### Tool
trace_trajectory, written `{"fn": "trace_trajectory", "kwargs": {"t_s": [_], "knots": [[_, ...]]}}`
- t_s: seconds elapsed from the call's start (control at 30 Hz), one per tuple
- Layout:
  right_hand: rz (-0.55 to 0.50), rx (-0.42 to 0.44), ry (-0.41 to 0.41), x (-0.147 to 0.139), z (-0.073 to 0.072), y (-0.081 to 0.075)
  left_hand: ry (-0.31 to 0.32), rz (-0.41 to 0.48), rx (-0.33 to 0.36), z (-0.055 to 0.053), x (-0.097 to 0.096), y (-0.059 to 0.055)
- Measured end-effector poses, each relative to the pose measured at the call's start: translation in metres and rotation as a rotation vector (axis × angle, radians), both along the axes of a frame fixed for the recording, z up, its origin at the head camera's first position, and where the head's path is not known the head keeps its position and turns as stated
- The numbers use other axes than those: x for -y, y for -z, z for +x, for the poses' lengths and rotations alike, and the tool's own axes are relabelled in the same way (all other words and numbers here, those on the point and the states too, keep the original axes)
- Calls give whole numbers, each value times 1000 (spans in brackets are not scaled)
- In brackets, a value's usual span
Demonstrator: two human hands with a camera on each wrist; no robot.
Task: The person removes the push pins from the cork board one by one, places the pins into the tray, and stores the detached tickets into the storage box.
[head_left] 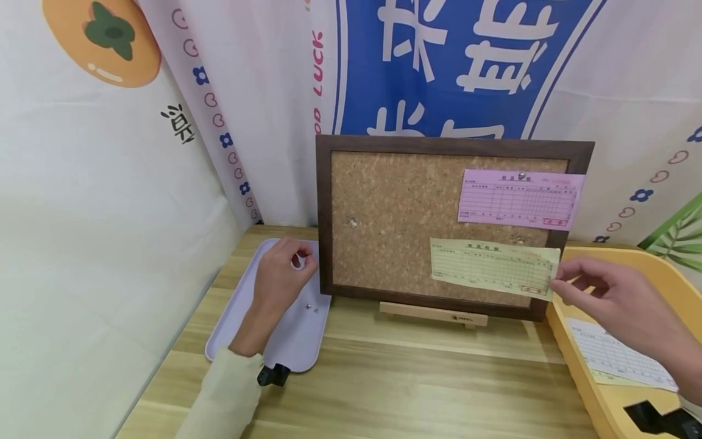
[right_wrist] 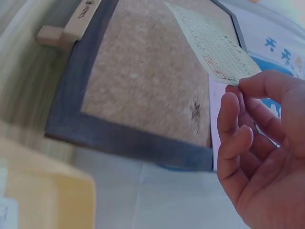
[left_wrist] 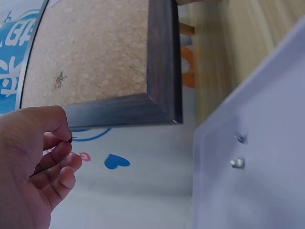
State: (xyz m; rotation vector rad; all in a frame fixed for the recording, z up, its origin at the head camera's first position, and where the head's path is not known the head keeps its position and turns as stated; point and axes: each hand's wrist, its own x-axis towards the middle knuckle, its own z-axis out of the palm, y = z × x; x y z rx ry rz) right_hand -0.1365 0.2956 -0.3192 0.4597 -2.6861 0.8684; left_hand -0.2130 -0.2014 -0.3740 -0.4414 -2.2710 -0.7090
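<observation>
My right hand (head_left: 620, 299) pinches the right edge of a pale green receipt slip (head_left: 488, 265), held in front of the framed corkboard (head_left: 389, 201). Between the thumb and forefinger of my left hand (head_left: 276, 274), a small push pin (left_wrist: 70, 140) shows its thin point in the left wrist view. That hand is over the lilac tray (head_left: 225, 335), just left of the board's frame. A pink receipt slip (head_left: 493, 204) hangs at the board's upper right, with a silver push pin (head_left: 521, 175) at its top; it overlaps the frame.
Two loose push pins (left_wrist: 237, 162) lie in the tray. A yellow bin (head_left: 581, 378) at the right contains white slips (head_left: 614, 350). The corkboard leans on a small wooden stand (head_left: 433, 312) on the wood-grain table (head_left: 439, 378). Printed cloth (head_left: 285, 152) hangs behind.
</observation>
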Motion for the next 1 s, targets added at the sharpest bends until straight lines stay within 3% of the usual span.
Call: {"fn": "trace_trajectory", "kwargs": {"t_s": [0.23,0.4,0.6,0.73,1.0], "knots": [[-2,31,62,-24,8,11,-22,-17,92,3,8,9],[-39,-12,128,-37,13,16,-47,-14,161,5,13,16],[-213,-109,101,-55,13,24,-46,-44,205,6,19,20],[-312,-117,109,-69,14,31,-45,-65,260,7,22,21],[-284,-18,300,-96,16,43,-49,-92,292,7,28,27]]}}
